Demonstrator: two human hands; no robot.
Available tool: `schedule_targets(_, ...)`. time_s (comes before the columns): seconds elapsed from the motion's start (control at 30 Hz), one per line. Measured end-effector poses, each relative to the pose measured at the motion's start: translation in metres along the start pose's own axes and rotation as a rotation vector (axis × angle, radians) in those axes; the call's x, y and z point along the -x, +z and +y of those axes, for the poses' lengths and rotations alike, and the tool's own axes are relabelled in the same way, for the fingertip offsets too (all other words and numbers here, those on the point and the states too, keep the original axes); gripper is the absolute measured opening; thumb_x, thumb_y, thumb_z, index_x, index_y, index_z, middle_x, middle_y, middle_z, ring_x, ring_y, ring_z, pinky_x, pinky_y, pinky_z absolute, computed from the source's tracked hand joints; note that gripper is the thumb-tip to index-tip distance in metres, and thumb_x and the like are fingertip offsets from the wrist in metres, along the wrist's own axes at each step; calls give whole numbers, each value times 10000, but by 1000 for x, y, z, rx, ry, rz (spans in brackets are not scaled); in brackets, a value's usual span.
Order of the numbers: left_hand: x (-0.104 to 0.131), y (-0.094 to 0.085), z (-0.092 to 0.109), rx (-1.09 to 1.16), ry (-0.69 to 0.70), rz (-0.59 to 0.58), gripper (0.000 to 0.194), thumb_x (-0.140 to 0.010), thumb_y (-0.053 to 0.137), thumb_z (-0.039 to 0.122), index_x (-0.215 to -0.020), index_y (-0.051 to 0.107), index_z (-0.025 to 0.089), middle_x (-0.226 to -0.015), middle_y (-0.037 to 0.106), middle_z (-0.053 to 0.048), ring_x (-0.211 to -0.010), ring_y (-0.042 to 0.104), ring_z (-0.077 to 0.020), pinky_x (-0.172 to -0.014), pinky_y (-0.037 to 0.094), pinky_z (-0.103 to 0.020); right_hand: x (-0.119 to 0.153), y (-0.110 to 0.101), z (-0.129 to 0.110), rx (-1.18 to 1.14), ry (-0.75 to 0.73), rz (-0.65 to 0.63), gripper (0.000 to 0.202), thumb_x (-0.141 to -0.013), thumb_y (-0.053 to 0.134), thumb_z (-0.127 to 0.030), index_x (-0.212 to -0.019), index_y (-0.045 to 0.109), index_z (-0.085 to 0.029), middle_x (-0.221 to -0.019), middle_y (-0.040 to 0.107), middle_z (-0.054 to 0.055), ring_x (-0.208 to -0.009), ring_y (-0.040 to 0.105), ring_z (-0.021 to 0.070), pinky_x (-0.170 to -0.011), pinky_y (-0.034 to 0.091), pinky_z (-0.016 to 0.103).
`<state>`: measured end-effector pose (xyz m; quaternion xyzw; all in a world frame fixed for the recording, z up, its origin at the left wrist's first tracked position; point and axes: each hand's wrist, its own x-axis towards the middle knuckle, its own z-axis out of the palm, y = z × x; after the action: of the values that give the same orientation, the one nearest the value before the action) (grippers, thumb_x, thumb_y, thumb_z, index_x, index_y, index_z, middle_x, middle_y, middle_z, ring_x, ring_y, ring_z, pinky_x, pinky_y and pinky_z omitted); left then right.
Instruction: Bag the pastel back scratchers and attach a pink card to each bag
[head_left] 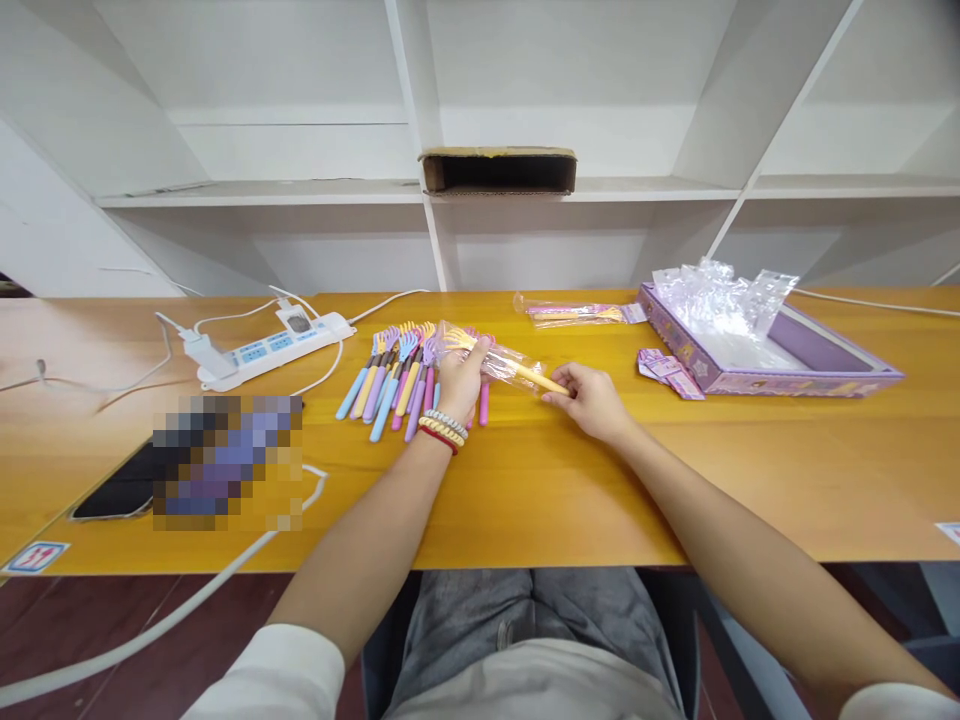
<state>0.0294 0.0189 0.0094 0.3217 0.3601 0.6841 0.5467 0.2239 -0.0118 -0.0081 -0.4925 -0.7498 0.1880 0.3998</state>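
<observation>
I count roughly 10 pastel plastic forks with blue, purple, yellow and pink handles [390, 380] lying fanned side by side on the orange wooden surface [525, 490]; the exact number is unclear where they overlap. 1 yellow-handled fork in a clear plastic sleeve [501, 364] is in hand. 1 further sealed clear packet holding a fork [577, 314] lies beyond it, near the box.

Containers: 1 shallow purple cardboard box [757, 372] at the right of the surface holds a heap of crumpled clear plastic sleeves [720, 295]. 2 or so small purple printed cards [670, 371] lie just beside its near left corner. 1 open brown cardboard box [499, 170] sits on the white shelf behind.

Grip: my left hand [459, 380] is closed around the head end of the sleeved fork, just right of the fanned row. My right hand [592, 398] pinches the handle tip narrowly between thumb and fingers.

Also present: 1 white power strip [274, 350] and 1 dark phone [116, 492] at the left.
</observation>
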Motion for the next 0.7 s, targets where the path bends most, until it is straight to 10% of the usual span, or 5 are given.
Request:
schedule_targets(0.3, -6, -4, 11, 31, -43, 47, 118, -743, 630, 221, -732, 568, 121, -617, 634, -29, -511, 596, -105, -495, 474, -196, 4, 6, -3, -490, 20, -217, 303, -685, 670, -283, -930, 532, -170, -731, 565, -13, -532, 462, 69, -526, 389, 219)
schedule_targets(0.7, 1, -1, 13, -16, -87, -103, 152, -738, 640, 266, -750, 571, 131, -681, 677, -50, -646, 654, -148, -602, 517, -244, 4, -1, -7, -417, -31, -26, 431, -558, 789, -401, -853, 572, -173, -654, 571, -13, -508, 433, 84, -487, 361, 233)
